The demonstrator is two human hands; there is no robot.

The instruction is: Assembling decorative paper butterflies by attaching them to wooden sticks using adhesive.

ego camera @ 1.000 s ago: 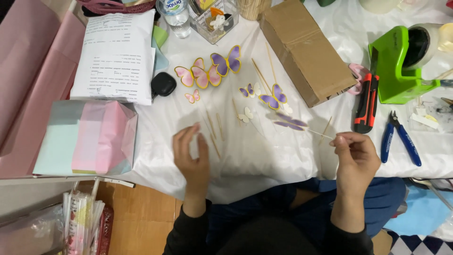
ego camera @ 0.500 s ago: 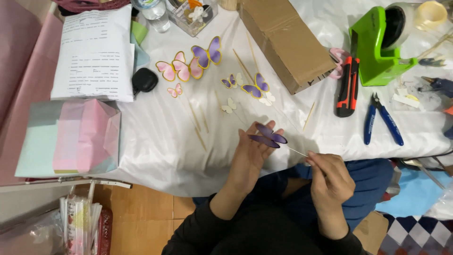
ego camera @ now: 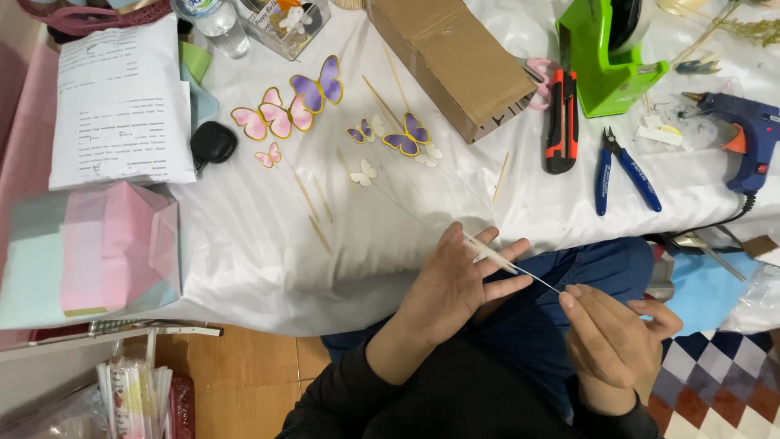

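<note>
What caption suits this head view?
Two hands, left hand and right hand, hold a thin stick beside paper butterflies.

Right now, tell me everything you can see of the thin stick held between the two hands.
The thin stick is a pale, slender skewer-like rod, seemingly wood or wire; its material is hard to tell. It runs slanted from upper left to lower right, in the air in front of the table edge, above the person's blue-clad lap. Its upper end lies across the spread fingers of the left hand; its lower end is pinched at the fingertips of the right hand. Anything fixed to the upper end is hidden behind the left hand.
</note>
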